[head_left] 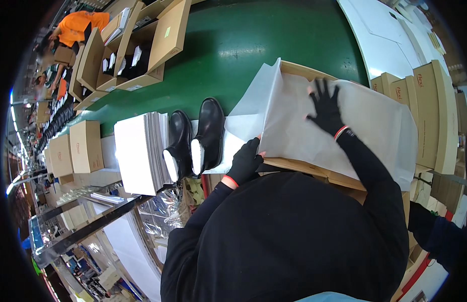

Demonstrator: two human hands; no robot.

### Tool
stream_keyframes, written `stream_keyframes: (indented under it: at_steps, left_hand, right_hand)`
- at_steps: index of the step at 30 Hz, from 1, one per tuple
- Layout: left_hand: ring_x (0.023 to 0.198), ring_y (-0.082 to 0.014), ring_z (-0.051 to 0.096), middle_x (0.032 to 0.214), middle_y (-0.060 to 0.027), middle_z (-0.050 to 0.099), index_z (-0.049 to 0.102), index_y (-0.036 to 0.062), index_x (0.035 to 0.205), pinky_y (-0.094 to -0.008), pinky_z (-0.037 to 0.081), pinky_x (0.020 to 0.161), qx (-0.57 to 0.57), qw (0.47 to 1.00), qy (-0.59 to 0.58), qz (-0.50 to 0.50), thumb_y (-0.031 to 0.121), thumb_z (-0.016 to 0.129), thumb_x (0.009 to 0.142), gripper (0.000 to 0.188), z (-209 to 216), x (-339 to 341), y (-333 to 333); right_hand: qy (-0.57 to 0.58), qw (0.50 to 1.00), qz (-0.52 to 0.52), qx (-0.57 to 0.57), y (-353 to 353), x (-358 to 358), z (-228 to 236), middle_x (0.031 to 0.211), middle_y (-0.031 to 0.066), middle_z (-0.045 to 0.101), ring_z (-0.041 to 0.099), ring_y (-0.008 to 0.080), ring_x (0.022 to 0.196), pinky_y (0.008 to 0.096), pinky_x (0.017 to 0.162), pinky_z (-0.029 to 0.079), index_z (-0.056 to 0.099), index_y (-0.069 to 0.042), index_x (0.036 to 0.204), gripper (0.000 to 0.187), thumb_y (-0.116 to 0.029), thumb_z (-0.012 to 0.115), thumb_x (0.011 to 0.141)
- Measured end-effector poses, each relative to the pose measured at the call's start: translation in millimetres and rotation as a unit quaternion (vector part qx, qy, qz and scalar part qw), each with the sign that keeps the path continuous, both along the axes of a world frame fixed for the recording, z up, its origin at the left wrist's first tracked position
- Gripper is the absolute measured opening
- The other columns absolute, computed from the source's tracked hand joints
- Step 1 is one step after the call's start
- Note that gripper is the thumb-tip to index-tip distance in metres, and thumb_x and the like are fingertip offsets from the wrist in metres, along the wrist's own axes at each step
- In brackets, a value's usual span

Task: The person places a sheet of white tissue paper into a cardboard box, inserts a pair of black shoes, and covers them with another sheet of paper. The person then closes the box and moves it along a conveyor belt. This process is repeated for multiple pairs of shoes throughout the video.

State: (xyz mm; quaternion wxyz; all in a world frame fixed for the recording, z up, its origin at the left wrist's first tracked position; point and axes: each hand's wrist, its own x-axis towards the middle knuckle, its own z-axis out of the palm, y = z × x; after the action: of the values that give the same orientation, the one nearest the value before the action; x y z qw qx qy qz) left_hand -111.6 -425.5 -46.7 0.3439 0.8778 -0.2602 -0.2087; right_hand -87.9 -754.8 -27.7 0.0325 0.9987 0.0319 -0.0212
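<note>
1. Two closed tan boxes (75, 151) are standing far left of the left fingers, beyond everything in reach; open cartons (165, 43) with black footwear inside are sitting further off, flaps up, probably leaving the contents easy to get at.
2. A stack of white sheets (132, 153) is lying left of the left fingers, past the boots, likely squared up so single sheets are coming off easily.
3. A pair of black boots (209, 128) is resting just left of the left fingers, side by side, toes pointing away, white stuffing showing at the openings, presumably holding the shafts in shape.
4. The left hand (246, 160), black-gloved with thumb and index tips bare, is sitting at the near left corner of the box, thumb and index slightly apart, touching the sheet's edge, seemingly steadying it; can't tell whether they're pinching.
5. The translucent sheet (289, 118) is lying under the right fingers, draping over the cardboard box (305, 71) and past its right end.
6. The right hand (326, 106) is spreading wide, palm down, nothing gripped, apparently pressing the sheet flat.
7. Upright tan cartons (429, 118) are standing right of the right fingers.
</note>
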Motion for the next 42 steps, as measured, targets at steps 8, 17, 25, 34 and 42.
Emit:
stream_keyframes:
  at_steps: [8, 17, 25, 34, 42]
  left_hand:
    - [0.099, -0.0328, 0.06, 0.114, -0.017, 0.06, 0.041, 0.0049, 0.139, -0.0405, 0.048, 0.082, -0.066, 0.996, -0.048, 0.024, 0.03, 0.066, 0.085, 0.064, 4.4, -7.5, 11.7]
    - [0.069, -0.0274, 0.067, 0.067, -0.0088, 0.065, 0.066, 0.0077, 0.086, -0.0367, 0.051, 0.062, 0.259, 0.94, -0.06, 0.212, 0.05, 0.078, 0.069, 0.047, 145.6, 9.0, 217.7]
    - [0.078, -0.0328, 0.067, 0.08, -0.0182, 0.067, 0.065, 0.0003, 0.097, -0.0392, 0.051, 0.067, 0.05, 0.918, -0.109, 0.378, 0.042, 0.078, 0.073, 0.05, 6.8, -18.3, 244.0]
    - [0.075, -0.0086, 0.059, 0.085, -0.0035, 0.066, 0.065, -0.0037, 0.102, -0.0234, 0.047, 0.068, -0.274, 0.851, -0.104, 0.436, 0.022, 0.065, 0.088, 0.03, 180.1, 83.0, 252.0]
    - [0.067, -0.0061, 0.052, 0.071, 0.0036, 0.056, 0.063, 0.0036, 0.083, -0.0219, 0.041, 0.065, -0.369, 0.895, 0.1, 0.23, 0.034, 0.059, 0.089, 0.031, 227.9, 110.7, 88.8]
  right_hand:
    - [0.116, 0.993, 0.003, -0.014, 25.5, -15.2, -69.1, 0.153, 0.0237, 0.019, 0.01, 0.041, 0.143, 0.0684, 0.108, 0.004, 0.026, -0.004, 0.146, 0.113, -0.063, 0.072, 0.062]
    - [0.199, 0.978, -0.068, -0.006, 72.6, -33.1, -51.9, 0.155, 0.0216, 0.01, 0.01, 0.0426, 0.142, 0.0688, 0.106, 0.016, 0.006, -0.005, 0.15, 0.143, -0.051, 0.088, 0.042]
    - [0.291, 0.953, -0.089, 0.011, 94.8, -33.4, -61.2, 0.157, 0.0185, -0.003, 0.007, 0.0479, 0.141, 0.0728, 0.098, 0.025, -0.003, -0.016, 0.151, 0.15, -0.048, 0.091, 0.039]
    - [0.13, 0.941, -0.018, 0.312, 39.3, -2.4, -64.7, 0.145, 0.0177, 0.038, 0.035, 0.0317, 0.136, 0.0582, 0.103, 0.031, 0.039, -0.009, 0.141, 0.088, -0.052, 0.074, 0.073]
    - [0.281, 0.647, 0.143, 0.695, 140.6, 27.4, 160.6, 0.13, 0.0152, 0.053, 0.052, 0.0204, 0.117, 0.0299, 0.098, 0.041, 0.045, 0.005, 0.134, 0.069, -0.039, 0.066, 0.085]
